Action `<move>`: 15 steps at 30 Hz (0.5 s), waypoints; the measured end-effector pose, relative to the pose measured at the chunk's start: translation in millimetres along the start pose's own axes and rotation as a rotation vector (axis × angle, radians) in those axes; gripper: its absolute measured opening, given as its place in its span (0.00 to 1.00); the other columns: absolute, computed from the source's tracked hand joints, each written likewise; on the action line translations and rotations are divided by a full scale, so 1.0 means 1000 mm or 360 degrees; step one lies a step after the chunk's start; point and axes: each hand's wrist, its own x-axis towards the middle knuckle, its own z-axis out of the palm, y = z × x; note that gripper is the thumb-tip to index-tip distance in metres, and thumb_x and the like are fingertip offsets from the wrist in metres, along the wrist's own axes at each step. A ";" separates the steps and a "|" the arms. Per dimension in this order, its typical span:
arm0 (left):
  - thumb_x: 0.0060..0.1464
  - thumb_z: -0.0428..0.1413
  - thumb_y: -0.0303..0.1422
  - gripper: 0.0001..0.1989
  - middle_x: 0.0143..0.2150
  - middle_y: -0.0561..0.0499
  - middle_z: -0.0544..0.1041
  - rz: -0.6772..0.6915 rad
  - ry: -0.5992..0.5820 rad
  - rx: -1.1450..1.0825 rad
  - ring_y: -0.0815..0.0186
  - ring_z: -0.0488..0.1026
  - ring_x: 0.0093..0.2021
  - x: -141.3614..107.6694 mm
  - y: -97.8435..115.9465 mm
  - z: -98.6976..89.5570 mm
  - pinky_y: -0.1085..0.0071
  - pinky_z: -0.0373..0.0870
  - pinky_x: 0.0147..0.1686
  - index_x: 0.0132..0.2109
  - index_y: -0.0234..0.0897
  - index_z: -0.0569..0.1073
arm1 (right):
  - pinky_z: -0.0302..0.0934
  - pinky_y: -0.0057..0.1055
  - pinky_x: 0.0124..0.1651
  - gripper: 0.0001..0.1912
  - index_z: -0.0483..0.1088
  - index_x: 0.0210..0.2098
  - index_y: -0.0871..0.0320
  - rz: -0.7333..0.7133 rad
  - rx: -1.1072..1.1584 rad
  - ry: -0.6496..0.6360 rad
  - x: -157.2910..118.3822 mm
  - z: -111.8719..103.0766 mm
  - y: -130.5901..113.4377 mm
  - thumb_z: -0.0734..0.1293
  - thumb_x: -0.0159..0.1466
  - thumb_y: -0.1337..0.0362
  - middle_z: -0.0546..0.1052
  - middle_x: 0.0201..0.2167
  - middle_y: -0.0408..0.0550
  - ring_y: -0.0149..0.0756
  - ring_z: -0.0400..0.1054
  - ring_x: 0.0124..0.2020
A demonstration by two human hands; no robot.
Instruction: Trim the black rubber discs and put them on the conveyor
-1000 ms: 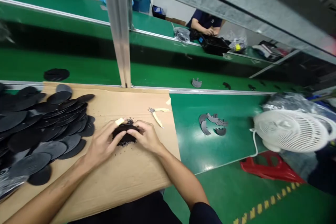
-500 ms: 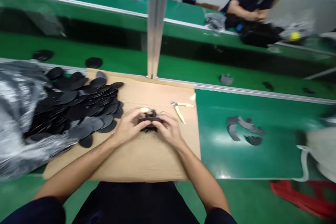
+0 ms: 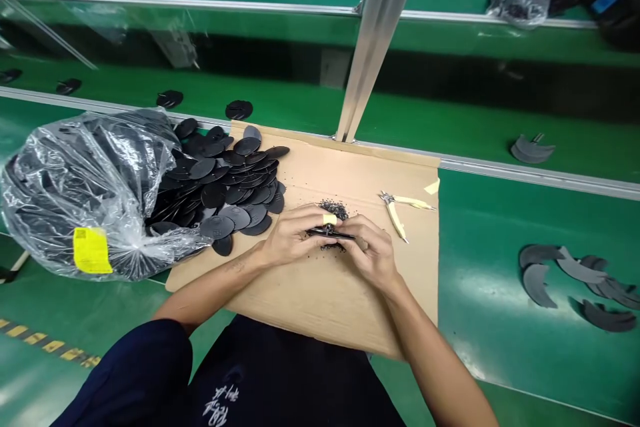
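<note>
Over the cardboard sheet [image 3: 300,300], both hands grip a thin black plastic disc [image 3: 330,233], seen nearly edge-on. My left hand [image 3: 290,235] pinches its left side and wears a yellow wrap on one finger. My right hand [image 3: 371,248] closes on the disc's right side. Small black plastic scraps [image 3: 336,208] lie on the cardboard just behind and under the disc. To the right rest cutting pliers [image 3: 399,213] with pale yellow handles, spread apart. A heap of black oval discs [image 3: 215,193] covers the cardboard's left part.
A clear plastic bag [image 3: 125,193] of dark parts with a yellow label is at the left. Grey curved pieces [image 3: 537,283] lie on the green table at right. A metal post [image 3: 370,53] rises behind the cardboard. More black discs [image 3: 239,109] sit on the shelf.
The camera view has swung left, so everything appears farther right. The disc has turned a little between my fingers; both hands keep hold of it above the scraps.
</note>
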 end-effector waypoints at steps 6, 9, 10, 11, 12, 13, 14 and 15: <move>0.65 0.60 0.35 0.14 0.43 0.42 0.83 0.0041 -0.0026 0.0026 0.62 0.81 0.43 0.000 -0.002 -0.001 0.66 0.79 0.43 0.54 0.36 0.79 | 0.72 0.35 0.38 0.05 0.77 0.42 0.54 -0.0035 -0.0034 -0.0003 -0.002 0.000 0.003 0.67 0.70 0.66 0.80 0.38 0.51 0.38 0.75 0.37; 0.65 0.60 0.35 0.13 0.42 0.42 0.83 0.0099 0.0011 0.0090 0.62 0.81 0.41 -0.002 -0.005 0.000 0.65 0.79 0.42 0.54 0.36 0.79 | 0.72 0.36 0.37 0.06 0.77 0.42 0.54 -0.0028 -0.0054 -0.0028 -0.002 0.000 0.003 0.66 0.70 0.65 0.80 0.37 0.52 0.39 0.75 0.36; 0.64 0.61 0.35 0.13 0.41 0.43 0.84 0.0120 0.0034 0.0108 0.62 0.81 0.40 -0.003 -0.006 0.000 0.65 0.79 0.42 0.53 0.36 0.79 | 0.72 0.36 0.37 0.06 0.77 0.41 0.54 -0.0030 -0.0047 -0.0037 -0.002 0.000 0.003 0.66 0.70 0.65 0.80 0.37 0.52 0.38 0.75 0.36; 0.63 0.62 0.34 0.13 0.41 0.43 0.84 0.0141 0.0056 0.0120 0.63 0.81 0.40 -0.003 -0.007 0.001 0.65 0.79 0.41 0.53 0.36 0.79 | 0.72 0.35 0.37 0.06 0.76 0.41 0.54 -0.0033 -0.0032 -0.0044 -0.001 0.000 0.002 0.66 0.70 0.65 0.80 0.37 0.52 0.38 0.75 0.36; 0.63 0.63 0.34 0.13 0.40 0.44 0.84 0.0162 0.0072 0.0124 0.63 0.81 0.39 -0.004 -0.008 0.001 0.65 0.79 0.41 0.52 0.36 0.79 | 0.72 0.35 0.37 0.06 0.76 0.40 0.54 -0.0037 -0.0012 -0.0052 -0.001 0.000 0.002 0.66 0.70 0.65 0.80 0.37 0.51 0.37 0.75 0.35; 0.62 0.63 0.34 0.13 0.39 0.44 0.84 0.0179 0.0080 0.0124 0.63 0.81 0.39 -0.004 -0.008 0.001 0.66 0.79 0.41 0.52 0.36 0.79 | 0.72 0.35 0.37 0.06 0.76 0.40 0.54 -0.0039 0.0006 -0.0056 0.000 0.000 0.001 0.66 0.70 0.66 0.80 0.37 0.51 0.37 0.75 0.35; 0.62 0.63 0.34 0.13 0.39 0.44 0.84 0.0186 0.0081 0.0122 0.63 0.81 0.38 -0.004 -0.008 0.001 0.66 0.79 0.40 0.52 0.35 0.79 | 0.71 0.35 0.37 0.06 0.76 0.40 0.54 -0.0041 0.0020 -0.0059 0.000 -0.001 0.000 0.66 0.70 0.66 0.80 0.37 0.51 0.37 0.75 0.35; 0.63 0.63 0.34 0.13 0.39 0.43 0.84 0.0181 0.0074 0.0122 0.62 0.81 0.39 -0.004 -0.007 0.001 0.65 0.79 0.41 0.52 0.35 0.79 | 0.71 0.35 0.37 0.06 0.76 0.40 0.54 -0.0044 0.0027 -0.0063 0.001 -0.001 0.000 0.66 0.70 0.66 0.80 0.37 0.51 0.37 0.75 0.35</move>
